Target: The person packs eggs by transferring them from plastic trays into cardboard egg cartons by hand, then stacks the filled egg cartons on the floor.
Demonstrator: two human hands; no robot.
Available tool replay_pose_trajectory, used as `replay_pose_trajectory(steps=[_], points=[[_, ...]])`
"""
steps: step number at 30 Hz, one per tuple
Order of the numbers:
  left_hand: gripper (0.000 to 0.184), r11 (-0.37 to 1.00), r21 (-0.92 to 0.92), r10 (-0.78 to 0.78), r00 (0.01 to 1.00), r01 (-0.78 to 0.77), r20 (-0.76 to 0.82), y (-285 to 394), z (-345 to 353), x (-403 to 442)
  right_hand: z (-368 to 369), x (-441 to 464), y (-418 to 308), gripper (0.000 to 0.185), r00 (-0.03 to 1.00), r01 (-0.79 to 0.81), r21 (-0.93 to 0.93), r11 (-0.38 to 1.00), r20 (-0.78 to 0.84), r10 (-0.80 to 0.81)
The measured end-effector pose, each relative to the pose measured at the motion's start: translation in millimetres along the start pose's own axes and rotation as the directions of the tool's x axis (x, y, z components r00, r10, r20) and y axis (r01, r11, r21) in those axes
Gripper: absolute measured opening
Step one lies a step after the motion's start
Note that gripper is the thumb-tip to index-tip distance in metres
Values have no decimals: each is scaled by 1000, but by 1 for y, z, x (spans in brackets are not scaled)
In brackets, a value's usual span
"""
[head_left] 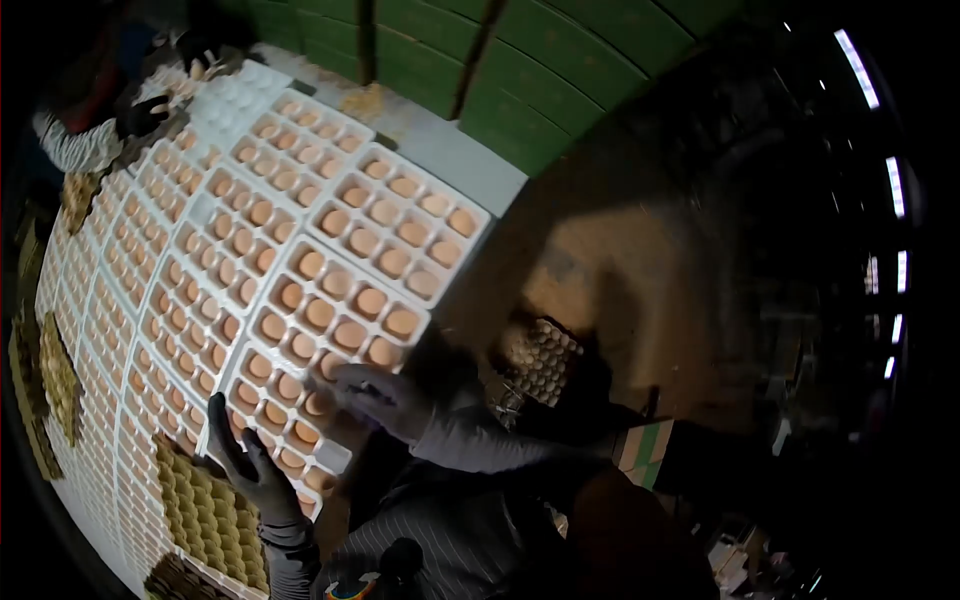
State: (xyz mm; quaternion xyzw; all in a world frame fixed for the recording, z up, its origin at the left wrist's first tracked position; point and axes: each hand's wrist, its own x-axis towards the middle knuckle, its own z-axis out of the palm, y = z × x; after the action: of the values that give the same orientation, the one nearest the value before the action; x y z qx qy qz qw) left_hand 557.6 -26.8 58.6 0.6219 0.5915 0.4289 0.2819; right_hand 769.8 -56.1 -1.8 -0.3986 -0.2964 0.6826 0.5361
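White plastic trays with square cells, most holding a brown egg, cover the table. My left hand (250, 470), in a dark glove, rests at the near edge of a white tray (333, 458) with its fingers spread and nothing visible in them. Over the right side of that same tray is my right hand (385, 400), also gloved and blurred; whether it holds an egg cannot be made out. One egg (303, 432) sits in a cell between my two hands. Beside my left hand lies a moulded egg carton sheet (210, 515).
Green stacked boxes (530, 90) stand along the far side. A co-worker's gloved hands (143, 117) are over trays at the upper left. More carton sheets (58, 380) lie at the left edge. Below the table on the right are a stack of egg flats (543, 362) and a green-striped box (645, 452).
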Motion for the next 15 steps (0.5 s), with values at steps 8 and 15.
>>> replay_pose_trajectory(steps=[8, 15], points=[[44, 980, -141, 97, 284, 139, 954, 17, 332, -137, -356, -235, 123, 38, 504, 132, 234, 963, -853, 138], [41, 920, 56, -111, -122, -387, 986, -285, 632, -337, -593, -345, 307, 49, 335, 120, 318, 940, -905, 263]])
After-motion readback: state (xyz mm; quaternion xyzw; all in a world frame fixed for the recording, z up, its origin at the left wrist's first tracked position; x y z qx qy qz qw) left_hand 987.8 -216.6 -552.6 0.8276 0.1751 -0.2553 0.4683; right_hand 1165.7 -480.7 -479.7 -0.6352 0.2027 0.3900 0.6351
